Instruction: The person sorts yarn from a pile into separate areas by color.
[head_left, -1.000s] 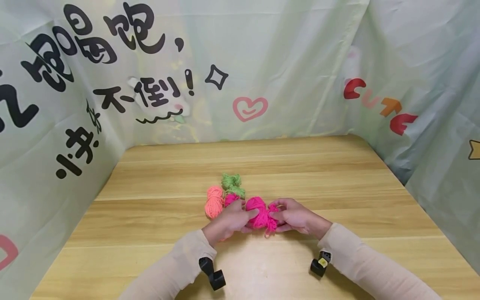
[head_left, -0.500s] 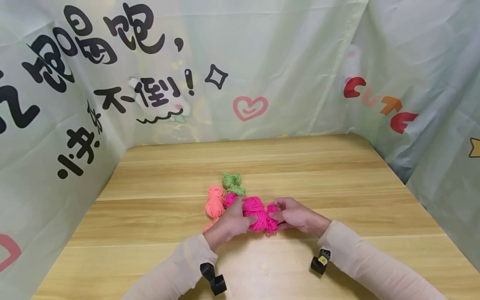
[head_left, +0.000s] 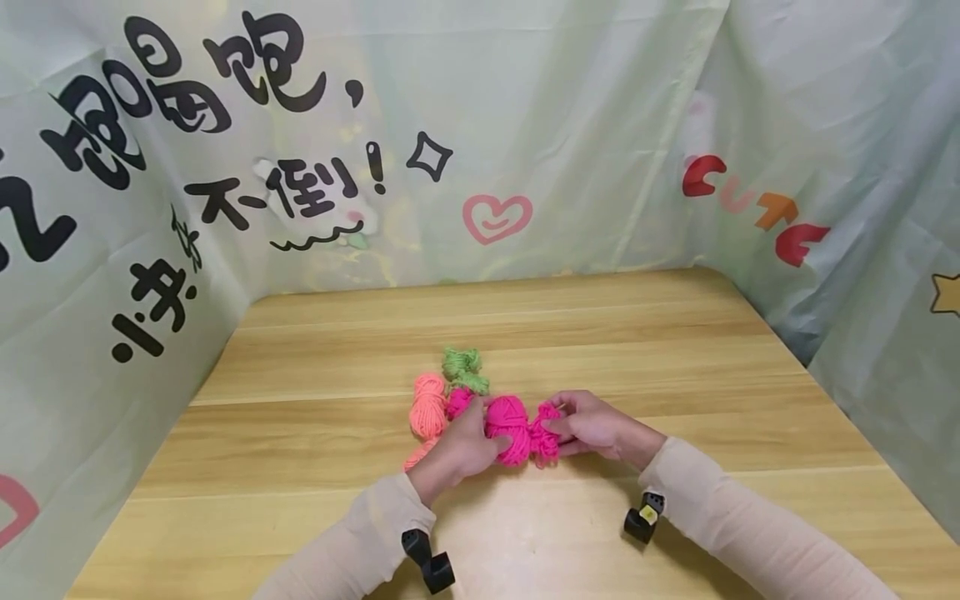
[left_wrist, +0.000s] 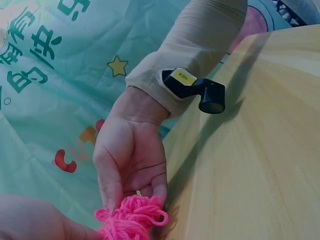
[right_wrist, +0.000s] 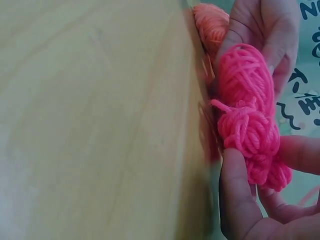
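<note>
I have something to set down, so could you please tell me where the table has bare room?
Bare table lies between the green yarn and back curtain, right of the right hand, and between the sleeves. The middle is crowded: left hand and right hand grip pink yarn beside orange yarn.

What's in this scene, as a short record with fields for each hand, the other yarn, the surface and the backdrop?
Left hand: holds left side of pink yarn
Right hand: holds its right end
Other yarn: green yarn, orange yarn, more pink yarn
Surface: wooden table
Backdrop: printed cloth
</note>
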